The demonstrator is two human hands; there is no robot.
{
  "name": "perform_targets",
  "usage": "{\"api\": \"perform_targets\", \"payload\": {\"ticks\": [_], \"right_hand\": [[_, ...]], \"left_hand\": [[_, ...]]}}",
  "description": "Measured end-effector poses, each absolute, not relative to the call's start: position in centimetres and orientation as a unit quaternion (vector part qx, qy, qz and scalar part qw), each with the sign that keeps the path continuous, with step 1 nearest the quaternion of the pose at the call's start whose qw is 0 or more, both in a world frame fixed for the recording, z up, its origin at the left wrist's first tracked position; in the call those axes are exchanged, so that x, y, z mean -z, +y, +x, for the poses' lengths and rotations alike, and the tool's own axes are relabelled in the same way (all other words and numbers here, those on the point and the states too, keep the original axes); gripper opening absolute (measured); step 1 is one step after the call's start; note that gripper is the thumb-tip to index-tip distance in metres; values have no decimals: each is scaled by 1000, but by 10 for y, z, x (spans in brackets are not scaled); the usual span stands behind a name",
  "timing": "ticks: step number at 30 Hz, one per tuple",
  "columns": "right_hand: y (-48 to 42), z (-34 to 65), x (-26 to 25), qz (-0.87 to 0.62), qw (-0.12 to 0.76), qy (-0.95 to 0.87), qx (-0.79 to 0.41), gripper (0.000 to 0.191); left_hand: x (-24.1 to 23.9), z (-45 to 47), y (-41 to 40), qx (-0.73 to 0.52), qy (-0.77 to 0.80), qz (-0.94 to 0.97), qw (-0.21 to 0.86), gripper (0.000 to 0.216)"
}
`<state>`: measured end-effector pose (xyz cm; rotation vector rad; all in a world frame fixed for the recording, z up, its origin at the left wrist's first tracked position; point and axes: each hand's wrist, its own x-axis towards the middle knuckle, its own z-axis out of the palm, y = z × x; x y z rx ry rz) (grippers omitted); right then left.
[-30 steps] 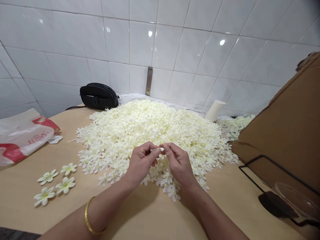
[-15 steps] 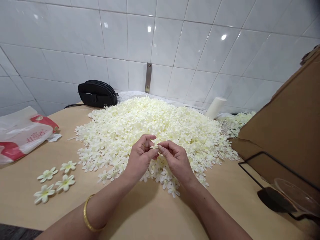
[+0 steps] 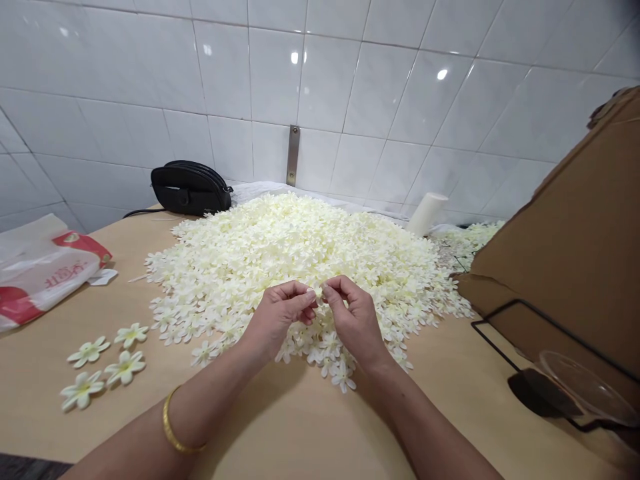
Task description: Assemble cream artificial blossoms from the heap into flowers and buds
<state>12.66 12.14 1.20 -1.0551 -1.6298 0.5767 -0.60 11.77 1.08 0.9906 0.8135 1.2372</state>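
A wide heap of small white artificial flowers (image 3: 280,233) covers the middle of the table. Over its near edge, my left hand (image 3: 283,308) pinches a small pale flower (image 3: 318,292) between thumb and forefinger. My right hand (image 3: 354,319) grips the same flower from the other side, thumb against forefinger. Fingers cover much of that flower, so its full shape is hidden. On the table at the left lie several larger flowers (image 3: 125,367) with yellow centres, apart from the heap.
Left, a white and red plastic bag (image 3: 60,273) lies on the table (image 3: 280,427). A black pouch (image 3: 193,188) stands behind the heap. To the right are a cardboard box (image 3: 555,233), a black wire frame (image 3: 520,303), dark glasses (image 3: 543,393) and a white roll (image 3: 427,215).
My left fingers have closed in from a more spread position, and the pinched flower shows more clearly between both hands. The whole view has shifted slightly.
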Motion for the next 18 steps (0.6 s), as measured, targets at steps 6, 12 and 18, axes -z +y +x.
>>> {"api": "perform_targets", "payload": {"ticks": [6, 12, 18], "right_hand": [[115, 123, -14, -394, 521, -747, -127, 12], [119, 126, -12, -402, 497, -757, -134, 15], [121, 129, -10, -429, 487, -751, -124, 14]], "left_hand": [[-13, -5, 116, -571, 389, 471, 549, 20], [-13, -4, 116, -563, 362, 441, 598, 24], [-11, -6, 114, -548, 348, 457, 608, 18]]}}
